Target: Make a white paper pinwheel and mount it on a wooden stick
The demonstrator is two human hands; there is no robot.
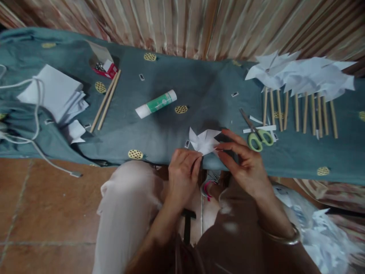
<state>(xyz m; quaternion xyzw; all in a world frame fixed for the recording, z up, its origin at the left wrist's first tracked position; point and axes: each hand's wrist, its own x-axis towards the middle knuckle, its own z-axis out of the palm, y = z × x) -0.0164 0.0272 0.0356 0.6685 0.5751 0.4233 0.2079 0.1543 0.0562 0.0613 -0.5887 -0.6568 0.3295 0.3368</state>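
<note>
One white paper pinwheel (204, 141) sits between the left hand (183, 173) and right hand (248, 167), both pinching its edges.

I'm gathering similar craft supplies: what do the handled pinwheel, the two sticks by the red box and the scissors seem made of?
Pinwheel: seemingly matte white paper, by its thin folded points. Sticks: probably unpainted wood, being pale tan. Scissors: dull grey blades, likely metal; solid light-green handles, likely plastic.
</note>
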